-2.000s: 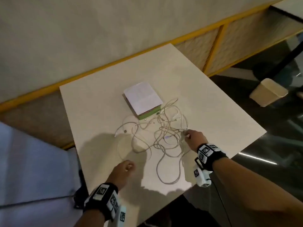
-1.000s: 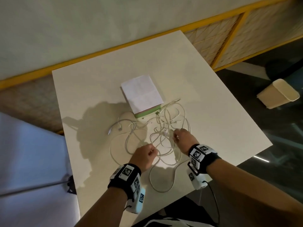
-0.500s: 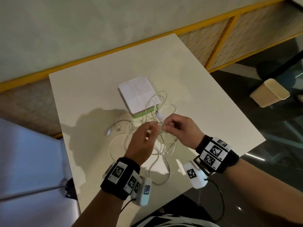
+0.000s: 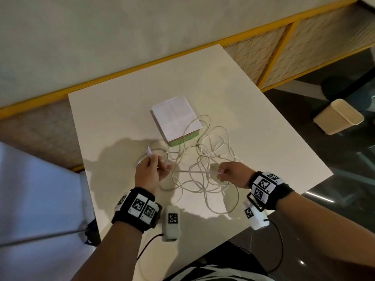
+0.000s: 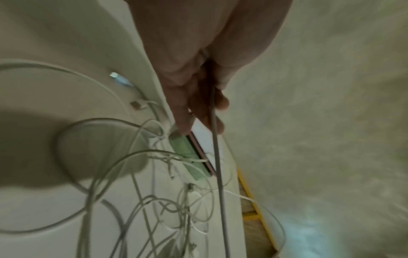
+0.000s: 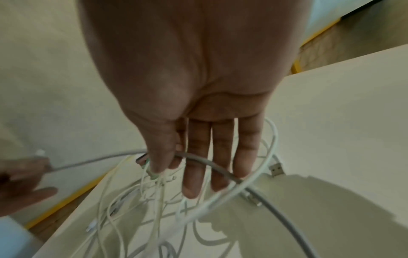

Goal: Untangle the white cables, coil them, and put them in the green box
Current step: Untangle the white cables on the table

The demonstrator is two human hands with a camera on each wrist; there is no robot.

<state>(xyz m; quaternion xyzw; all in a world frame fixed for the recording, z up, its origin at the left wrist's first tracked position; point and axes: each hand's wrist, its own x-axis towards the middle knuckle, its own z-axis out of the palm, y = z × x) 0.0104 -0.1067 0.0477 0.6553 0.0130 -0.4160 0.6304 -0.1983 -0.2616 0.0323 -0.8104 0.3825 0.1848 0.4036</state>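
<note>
- head view: the left hand [image 4: 151, 172] pinches one strand near its plug end, which sticks up past the fingers; the right hand [image 4: 233, 173] pinches the same strand further along, so a short stretch runs taut between them above the surface [image 4: 113, 110]. the rest of the white cables [image 4: 205, 159] lie in a knotted heap between the hands and the green box [image 4: 183, 138], which sits near the middle of the surface with a white sheet [image 4: 176, 116] covering its top. one loop lies over the box's near right corner. risk: pulling the taut strand harder would likely cinch the knots rather than free them, and the loop on the box could drag the box or the sheet out of place.
- left wrist view: the fingers [image 5: 187, 111] are closed on a grey-looking strand [image 5: 217, 157] that runs straight away from the hand, with the box's green side just beyond the fingertips. the picture is blurred. risk: the thin strand may slip through so light a pinch if the tangle resists.
- right wrist view: thumb and forefinger clamp the strand while the other fingers [image 6: 220, 157] hang straight, threaded among several loops; a usb plug [image 6: 277, 168] lies just beside them. risk: those loose fingers could snag neighbouring loops and lift the whole heap, and a plug could catch in a loop and jam the pull.
</note>
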